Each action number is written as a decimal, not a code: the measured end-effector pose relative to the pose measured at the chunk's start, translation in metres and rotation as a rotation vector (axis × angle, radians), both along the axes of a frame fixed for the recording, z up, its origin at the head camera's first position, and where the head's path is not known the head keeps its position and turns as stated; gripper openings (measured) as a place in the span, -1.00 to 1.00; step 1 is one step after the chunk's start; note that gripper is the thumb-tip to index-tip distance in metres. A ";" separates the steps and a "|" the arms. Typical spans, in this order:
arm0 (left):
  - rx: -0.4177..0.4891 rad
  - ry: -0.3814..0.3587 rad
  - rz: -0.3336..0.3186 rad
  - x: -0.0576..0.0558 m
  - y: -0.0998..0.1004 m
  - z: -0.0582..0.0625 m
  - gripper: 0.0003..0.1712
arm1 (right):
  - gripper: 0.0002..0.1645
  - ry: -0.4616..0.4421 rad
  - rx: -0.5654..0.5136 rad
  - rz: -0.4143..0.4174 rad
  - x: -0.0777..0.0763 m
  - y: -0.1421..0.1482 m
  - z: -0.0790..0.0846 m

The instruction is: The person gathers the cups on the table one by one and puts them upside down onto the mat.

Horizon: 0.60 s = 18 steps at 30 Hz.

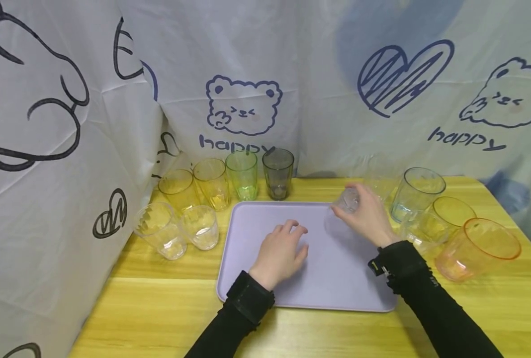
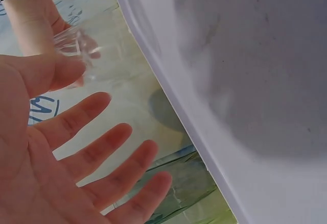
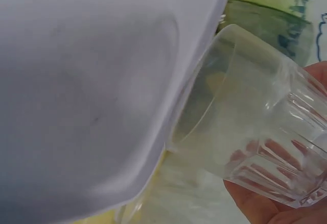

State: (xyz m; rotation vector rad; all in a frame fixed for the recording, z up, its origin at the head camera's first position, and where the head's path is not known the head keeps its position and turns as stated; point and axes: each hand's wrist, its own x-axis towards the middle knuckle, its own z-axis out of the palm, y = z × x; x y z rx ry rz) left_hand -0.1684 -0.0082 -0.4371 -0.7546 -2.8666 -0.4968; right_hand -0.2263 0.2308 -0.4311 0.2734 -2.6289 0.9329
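Observation:
My right hand (image 1: 369, 217) grips a clear plastic tumbler (image 1: 349, 200) by its base end, over the back right part of a pale purple tray (image 1: 337, 286). In the right wrist view the tumbler (image 3: 255, 96) is upside down, its wide rim toward the tray (image 3: 102, 106). Whether the rim touches the tray I cannot tell. Over the left middle of the tray my left hand (image 1: 280, 254) holds nothing, its fingers spread and slightly bent. The left wrist view shows the palm and fingers of that left hand (image 2: 56, 157).
Two clear tumblers (image 1: 201, 232) stand left of the tray. Behind them are two yellow tumblers (image 1: 214, 186), a green one (image 1: 242, 176) and a dark grey one (image 1: 278, 174). Clear, blue (image 1: 415, 199), yellow (image 1: 455, 214) and orange (image 1: 478, 253) tumblers stand at right. A printed curtain (image 1: 319, 99) hangs behind.

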 end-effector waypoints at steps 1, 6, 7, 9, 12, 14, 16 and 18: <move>-0.007 -0.002 -0.001 0.000 0.000 0.000 -0.63 | -0.28 -0.016 0.015 -0.003 -0.001 0.001 -0.001; -0.030 -0.010 -0.005 0.001 0.000 0.001 -0.64 | -0.27 -0.071 0.071 -0.011 -0.004 0.008 -0.005; -0.032 -0.012 -0.005 0.001 0.000 0.000 -0.64 | -0.27 -0.078 0.079 -0.012 -0.004 0.009 -0.005; -0.033 -0.014 -0.005 0.001 0.000 0.000 -0.64 | -0.26 -0.087 0.097 -0.016 -0.006 0.011 -0.006; -0.036 -0.018 -0.004 0.001 0.000 -0.002 -0.64 | -0.26 -0.097 0.119 -0.021 -0.008 0.013 -0.008; -0.038 -0.021 -0.003 0.001 0.000 -0.003 -0.64 | -0.25 -0.104 0.131 -0.023 -0.009 0.014 -0.010; -0.038 -0.024 -0.002 0.001 0.000 -0.004 -0.64 | -0.25 -0.113 0.142 -0.027 -0.011 0.015 -0.012; -0.039 -0.031 -0.001 0.001 0.000 -0.005 -0.64 | -0.24 -0.124 0.150 -0.030 -0.013 0.016 -0.014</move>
